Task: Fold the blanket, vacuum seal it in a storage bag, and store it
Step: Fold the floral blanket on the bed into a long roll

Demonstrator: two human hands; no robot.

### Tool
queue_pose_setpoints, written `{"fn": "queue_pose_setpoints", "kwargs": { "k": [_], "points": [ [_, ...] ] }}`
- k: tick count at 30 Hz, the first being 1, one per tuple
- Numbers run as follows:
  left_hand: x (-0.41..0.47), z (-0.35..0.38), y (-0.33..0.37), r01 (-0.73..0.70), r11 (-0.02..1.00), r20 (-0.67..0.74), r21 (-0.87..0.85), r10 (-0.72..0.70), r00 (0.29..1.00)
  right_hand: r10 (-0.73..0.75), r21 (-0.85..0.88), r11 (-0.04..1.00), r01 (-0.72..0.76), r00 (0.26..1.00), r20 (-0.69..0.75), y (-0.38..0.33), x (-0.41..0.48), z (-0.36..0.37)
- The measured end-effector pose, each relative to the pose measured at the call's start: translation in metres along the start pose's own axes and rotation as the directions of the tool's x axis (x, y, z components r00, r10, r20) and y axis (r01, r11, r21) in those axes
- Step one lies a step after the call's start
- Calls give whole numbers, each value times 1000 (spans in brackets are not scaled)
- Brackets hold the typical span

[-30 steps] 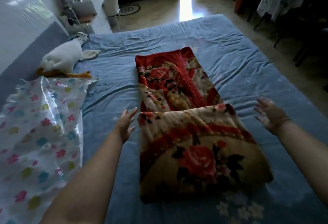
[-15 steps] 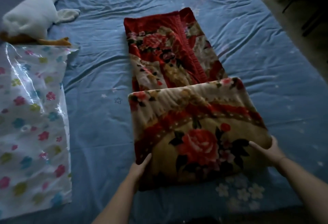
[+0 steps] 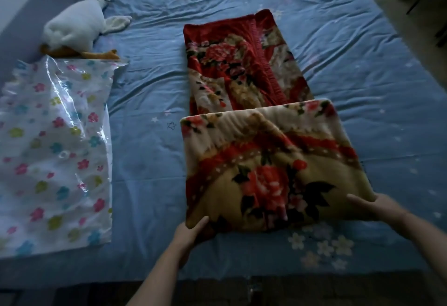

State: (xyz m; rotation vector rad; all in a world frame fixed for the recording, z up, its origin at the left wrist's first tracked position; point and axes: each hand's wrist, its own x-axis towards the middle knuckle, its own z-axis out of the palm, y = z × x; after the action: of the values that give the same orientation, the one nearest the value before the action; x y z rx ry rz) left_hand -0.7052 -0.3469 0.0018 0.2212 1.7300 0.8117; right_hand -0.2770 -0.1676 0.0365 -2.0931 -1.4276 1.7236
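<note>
Head view: blanket [image 3: 266, 160] is clamped at near corners, lower frame, by left hand [image 3: 191, 233] & right hand [image 3: 379, 206], thumbs on top. If lifted unevenly, thick fold could be skewed.

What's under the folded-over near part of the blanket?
More of the red-and-cream floral fleece blanket, running out beyond the fold on the blue bedsheet. Left hand and right hand hold near corners; fingers beneath are hidden.

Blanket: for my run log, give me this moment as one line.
step: folding | blanket: near end folded over | left hand: grips near-left corner | right hand: grips near-right corner | storage bag: flat on bed, left of blanket
</note>
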Motion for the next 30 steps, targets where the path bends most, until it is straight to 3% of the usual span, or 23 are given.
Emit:
{"fn": "queue_pose_setpoints", "kwargs": {
  "k": [9, 16, 22, 27, 30],
  "points": [
    [-101, 14, -23, -251, 965, -160, -70, 237, 958, -239, 61, 967, 247, 965, -105, 24, -80, -13],
    [-193, 23, -117, -170, 982, -112, 87, 179, 977, -229, -7, 973, 229, 973, -24, 110, -178, -26],
    [-246, 22, -192, -119, 991, -139, 69, 128, 982, -194, 26, 981, 192, 977, 91, 174, -239, -22],
    [-276, 12, -218, -88, 996, -173, 10, 88, 981, -199, -23, 979, 202, 976, 91, 203, -267, -28],
    [-277, 1, -198, -104, 995, -148, -6, 102, 984, -210, 125, 972, 197, 972, 107, 187, -274, -34]
  ]
}}
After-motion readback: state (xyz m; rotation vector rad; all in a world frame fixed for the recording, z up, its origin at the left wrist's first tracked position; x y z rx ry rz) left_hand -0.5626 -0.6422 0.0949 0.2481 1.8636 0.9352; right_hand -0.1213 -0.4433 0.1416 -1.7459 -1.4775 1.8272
